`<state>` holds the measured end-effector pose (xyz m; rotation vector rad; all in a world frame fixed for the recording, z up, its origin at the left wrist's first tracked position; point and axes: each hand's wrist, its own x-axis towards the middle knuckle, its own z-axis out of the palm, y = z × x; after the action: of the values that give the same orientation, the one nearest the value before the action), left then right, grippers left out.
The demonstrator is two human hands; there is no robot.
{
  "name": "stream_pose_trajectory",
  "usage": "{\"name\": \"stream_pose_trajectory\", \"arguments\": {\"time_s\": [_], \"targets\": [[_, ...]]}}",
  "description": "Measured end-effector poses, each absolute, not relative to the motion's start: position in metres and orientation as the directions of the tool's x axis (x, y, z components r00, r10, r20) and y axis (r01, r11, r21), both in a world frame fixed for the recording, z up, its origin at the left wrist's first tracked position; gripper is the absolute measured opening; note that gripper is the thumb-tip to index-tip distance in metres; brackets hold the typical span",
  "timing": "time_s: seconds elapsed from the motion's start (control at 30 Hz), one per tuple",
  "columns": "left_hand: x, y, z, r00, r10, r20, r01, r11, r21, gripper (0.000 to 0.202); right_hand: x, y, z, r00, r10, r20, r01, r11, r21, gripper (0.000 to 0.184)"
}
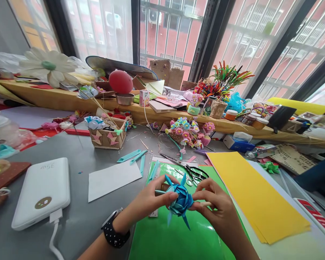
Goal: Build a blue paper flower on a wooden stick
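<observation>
A blue folded-paper flower (181,199) with pointed petals is held over a glossy green sheet (176,238). My left hand (157,195) grips it from the left, thumb across its front. On the other side, my right hand (215,204) pinches a petal at the flower's right edge. A short pale stick (205,204) also shows between the right fingers; its full length is hidden. Just behind the flower lie black-handled scissors (196,174) and a smaller pair of scissors (189,180). Folded light-blue paper strips (128,156) rest farther back on the left.
A white power bank (43,191) with a cable lies left. Blank white paper (115,180) is nearer the middle; yellow paper (257,195) lies right. Behind stand a cardboard box (108,139) and a bunch of crocheted flowers (184,130), before a cluttered ledge (141,112).
</observation>
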<state>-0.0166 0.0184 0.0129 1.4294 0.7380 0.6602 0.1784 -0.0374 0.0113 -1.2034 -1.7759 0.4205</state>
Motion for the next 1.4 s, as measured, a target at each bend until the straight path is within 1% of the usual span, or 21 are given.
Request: {"name": "stream_pose_trajectory", "arguments": {"time_s": [0.1,0.17,0.27,0.33,0.4,0.53,0.67,0.8,0.93,1.0,1.1,1.27,1.4], "targets": [[-0.018,0.019,0.014,0.644,0.763,-0.065,0.075,0.022,0.997,0.057,0.177,-0.037,0.016,-0.18,0.846,0.501,0.553,0.509,-0.66,0.026],[-0.019,0.019,0.014,0.668,0.738,-0.1,0.119,0.026,0.993,0.056,0.176,-0.037,0.019,-0.233,0.845,0.482,0.555,0.522,-0.647,0.031],[-0.022,0.02,0.014,0.72,0.681,-0.13,0.173,0.005,0.985,0.054,0.174,-0.037,0.02,-0.309,0.851,0.424,0.524,0.525,-0.671,0.034],[-0.024,0.02,0.014,0.748,0.653,-0.117,0.177,-0.027,0.984,0.054,0.173,-0.038,0.019,-0.337,0.857,0.39,0.496,0.514,-0.7,0.033],[-0.025,0.021,0.013,0.755,0.646,-0.112,0.176,-0.035,0.984,0.057,0.173,-0.039,0.018,-0.33,0.875,0.354,0.496,0.48,-0.724,0.031],[-0.025,0.022,0.015,0.732,0.669,-0.129,0.16,0.016,0.987,0.068,0.174,-0.04,0.018,-0.294,0.904,0.31,0.527,0.424,-0.737,0.024],[-0.022,0.023,0.014,0.691,0.72,-0.066,0.053,0.04,0.998,0.082,0.174,-0.04,0.017,-0.267,0.891,0.368,0.524,0.455,-0.72,0.02],[-0.019,0.022,0.008,0.657,0.754,-0.009,-0.011,0.021,1.0,0.091,0.171,-0.041,0.014,-0.176,0.875,0.45,0.535,0.469,-0.703,0.016],[-0.017,0.019,0.005,0.695,0.713,0.089,-0.16,0.033,0.987,0.102,0.17,-0.041,0.012,-0.115,0.854,0.508,0.556,0.479,-0.679,0.012],[-0.017,0.016,0.006,0.72,0.686,0.107,-0.204,0.062,0.977,0.107,0.171,-0.04,0.012,-0.114,0.847,0.519,0.585,0.48,-0.654,0.01],[-0.017,0.013,0.011,0.736,0.673,0.066,-0.173,0.093,0.981,0.101,0.171,-0.039,0.012,-0.11,0.838,0.534,0.604,0.483,-0.634,0.009],[-0.017,0.012,0.015,0.67,0.742,0.013,-0.123,0.094,0.988,0.092,0.169,-0.04,0.012,-0.139,0.823,0.55,0.599,0.513,-0.615,0.013],[-0.016,0.011,0.018,0.596,0.803,0.006,-0.188,0.132,0.973,0.088,0.17,-0.042,0.012,-0.09,0.801,0.592,0.576,0.527,-0.625,0.032]]}}
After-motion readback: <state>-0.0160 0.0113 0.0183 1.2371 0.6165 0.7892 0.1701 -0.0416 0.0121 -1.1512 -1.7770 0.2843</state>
